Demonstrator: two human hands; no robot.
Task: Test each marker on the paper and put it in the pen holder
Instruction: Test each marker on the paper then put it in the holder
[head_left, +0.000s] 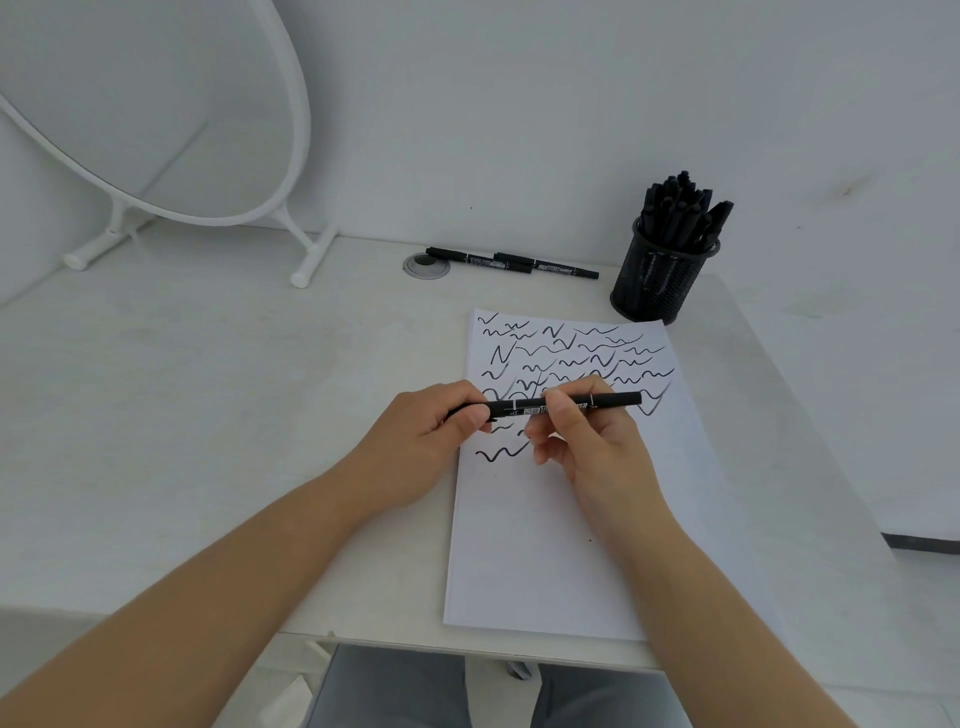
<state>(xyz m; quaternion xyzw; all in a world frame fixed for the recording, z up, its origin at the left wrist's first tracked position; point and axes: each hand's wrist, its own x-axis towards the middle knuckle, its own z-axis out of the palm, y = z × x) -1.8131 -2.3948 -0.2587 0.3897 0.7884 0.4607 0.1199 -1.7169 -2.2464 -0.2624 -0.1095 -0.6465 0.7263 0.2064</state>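
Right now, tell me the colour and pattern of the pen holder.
Black, a wire mesh all round the pen holder; the head view shows it.

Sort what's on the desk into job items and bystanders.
Job: marker held level by left hand and right hand; paper with test squiggles; pen holder full of markers; two loose markers.

Bystanders: mirror; cable grommet.

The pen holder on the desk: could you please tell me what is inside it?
The pen holder is packed with black markers standing upright, their tops sticking out above the rim. Their lower parts show only dimly through the mesh; the bottom is hidden.
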